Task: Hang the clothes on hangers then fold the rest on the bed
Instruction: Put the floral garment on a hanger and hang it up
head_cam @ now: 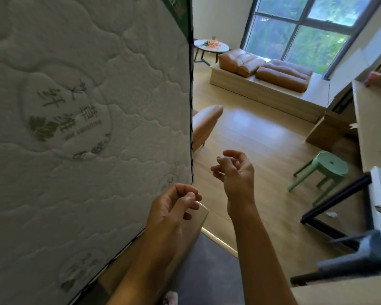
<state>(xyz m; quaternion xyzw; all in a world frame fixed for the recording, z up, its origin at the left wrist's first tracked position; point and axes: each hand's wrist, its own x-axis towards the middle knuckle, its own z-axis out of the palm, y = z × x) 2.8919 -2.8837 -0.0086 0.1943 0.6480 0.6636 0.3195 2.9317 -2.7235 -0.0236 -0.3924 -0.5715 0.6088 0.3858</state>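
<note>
On the white quilted mattress (123, 69) in front of me, an oval emblem (64, 111) carries large olive-gold Chinese characters beside a leaf mark. They are upside down from where I stand, so I cannot read them for certain, and the fine line of Latin capitals with them is too blurred. A small round stamp (168, 183) near the corner and pale lettering on the green strip (177, 9) are also illegible.

White quilted mattress (86, 106); green stool (327, 170).
</note>
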